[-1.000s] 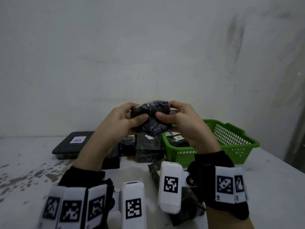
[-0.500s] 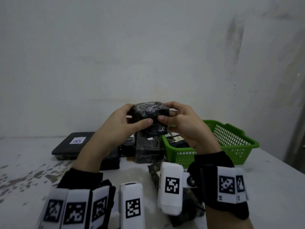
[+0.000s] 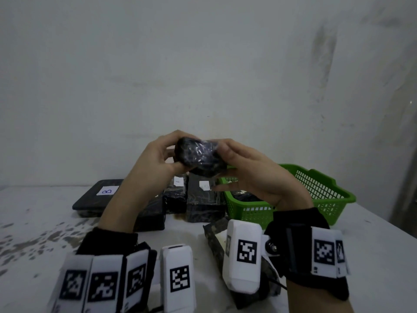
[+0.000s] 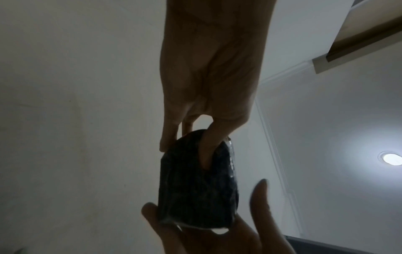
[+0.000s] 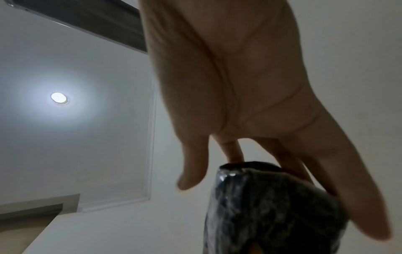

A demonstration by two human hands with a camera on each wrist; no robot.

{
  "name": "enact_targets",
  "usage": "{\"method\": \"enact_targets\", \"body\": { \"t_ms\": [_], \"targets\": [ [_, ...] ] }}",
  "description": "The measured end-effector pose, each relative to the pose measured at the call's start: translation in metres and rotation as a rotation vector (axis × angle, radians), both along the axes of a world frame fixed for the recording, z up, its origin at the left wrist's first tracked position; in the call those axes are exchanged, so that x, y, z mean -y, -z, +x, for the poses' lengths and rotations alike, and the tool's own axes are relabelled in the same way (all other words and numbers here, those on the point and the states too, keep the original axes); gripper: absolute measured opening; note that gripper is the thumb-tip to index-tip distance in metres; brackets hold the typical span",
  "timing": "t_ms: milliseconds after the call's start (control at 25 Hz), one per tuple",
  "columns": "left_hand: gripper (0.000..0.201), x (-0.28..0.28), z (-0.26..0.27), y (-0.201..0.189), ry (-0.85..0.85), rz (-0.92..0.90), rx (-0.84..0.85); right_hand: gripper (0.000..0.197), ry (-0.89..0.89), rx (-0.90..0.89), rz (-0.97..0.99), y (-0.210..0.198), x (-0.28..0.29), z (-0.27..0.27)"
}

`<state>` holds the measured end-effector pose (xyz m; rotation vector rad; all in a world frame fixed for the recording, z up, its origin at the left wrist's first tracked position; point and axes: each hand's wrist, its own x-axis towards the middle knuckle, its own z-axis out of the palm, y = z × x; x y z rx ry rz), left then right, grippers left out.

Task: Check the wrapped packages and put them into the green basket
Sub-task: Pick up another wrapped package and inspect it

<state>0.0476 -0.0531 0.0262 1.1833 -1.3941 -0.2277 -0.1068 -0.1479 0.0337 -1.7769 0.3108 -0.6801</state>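
I am turning the dark film-wrapped package (image 3: 199,155) over at frame centre, left hand (image 3: 155,159) and right hand (image 3: 250,175) fingers clamped on it; checking continues; green plastic basket (image 3: 325,195) waits.

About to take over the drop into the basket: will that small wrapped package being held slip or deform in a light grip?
The small wrapped package has glossy, crinkled film, so it is probably slick. Its rounded, lumpy outline suggests soft contents that give. The left hand and right hand hold it by fingers alone, so it is likely light.

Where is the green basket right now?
In the head view, the green basket sits on the table's right side, behind the right hand, beside a labelled dark package.
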Motion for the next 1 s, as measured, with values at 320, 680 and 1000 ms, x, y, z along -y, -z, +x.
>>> {"method": "enact_targets", "body": {
  "t_ms": [320,680,1000],
  "targets": [
    [0.073,0.002,-0.008,0.002,0.026,0.169,-0.077,0.016,0.132,0.154,0.011,-0.001,0.006,0.003],
    [0.047,0.014,-0.011,0.006,-0.052,0.071,0.076,0.049,0.241,-0.042,-0.144,-0.006,0.009,-0.029],
    [0.048,0.059,-0.045,-0.028,-0.071,0.240,0.326,0.061,0.315,-0.361,-0.276,-0.029,0.042,-0.058]
  ]
}}
